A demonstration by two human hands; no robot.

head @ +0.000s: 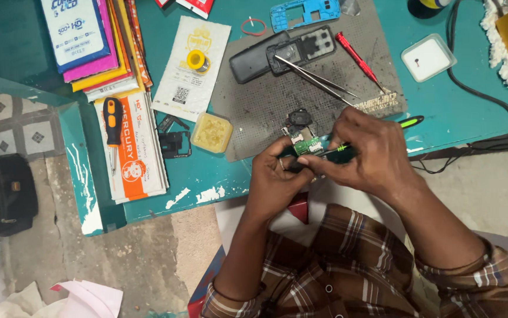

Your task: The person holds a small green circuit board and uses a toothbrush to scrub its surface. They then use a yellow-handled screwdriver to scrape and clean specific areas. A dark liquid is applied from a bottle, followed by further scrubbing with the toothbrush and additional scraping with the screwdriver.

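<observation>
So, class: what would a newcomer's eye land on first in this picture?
Two bare hands at the table's near edge: the left hand grips a small green circuit board, the right hand works on it with a black-and-green-handled tool. Behind them, long steel tweezers lie across a black phone casing on the grey mat.

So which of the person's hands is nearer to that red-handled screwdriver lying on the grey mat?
The right hand. It sits just below the red-handled screwdriver, near the mat's lower right corner. The left hand is lower and further left, holding the small circuit board.
</observation>
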